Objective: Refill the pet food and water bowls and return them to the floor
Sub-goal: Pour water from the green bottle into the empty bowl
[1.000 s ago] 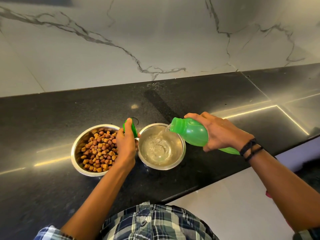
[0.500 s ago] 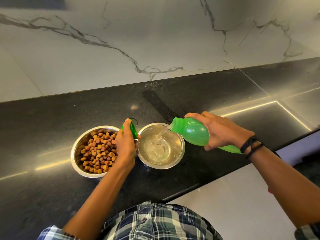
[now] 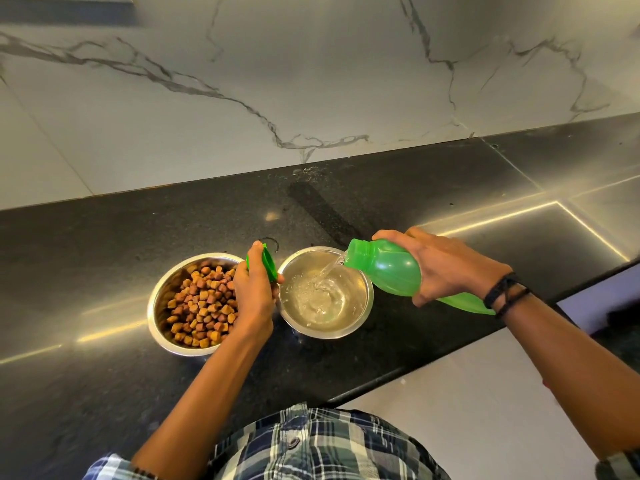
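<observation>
Two steel bowls stand side by side on the black countertop [image 3: 104, 244]. The left food bowl [image 3: 157, 317] is full of brown kibble [image 3: 201, 306]. The right water bowl [image 3: 363, 313] holds rippling water. My right hand [image 3: 446, 265] grips a green bottle [image 3: 384, 268], tilted with its mouth over the bowl's far right rim, and a thin stream of water falls in. My left hand [image 3: 254, 299] hovers between the bowls and pinches the green bottle cap [image 3: 268, 263].
A white marble wall [image 3: 311, 81] rises behind the counter. The counter's front edge runs diagonally at lower right, with pale floor [image 3: 485, 393] below it. My checked shirt [image 3: 311, 445] fills the bottom of the view.
Water keeps streaming from the bottle and the level in the right bowl has risen a little. Both hands stay almost where they were.
</observation>
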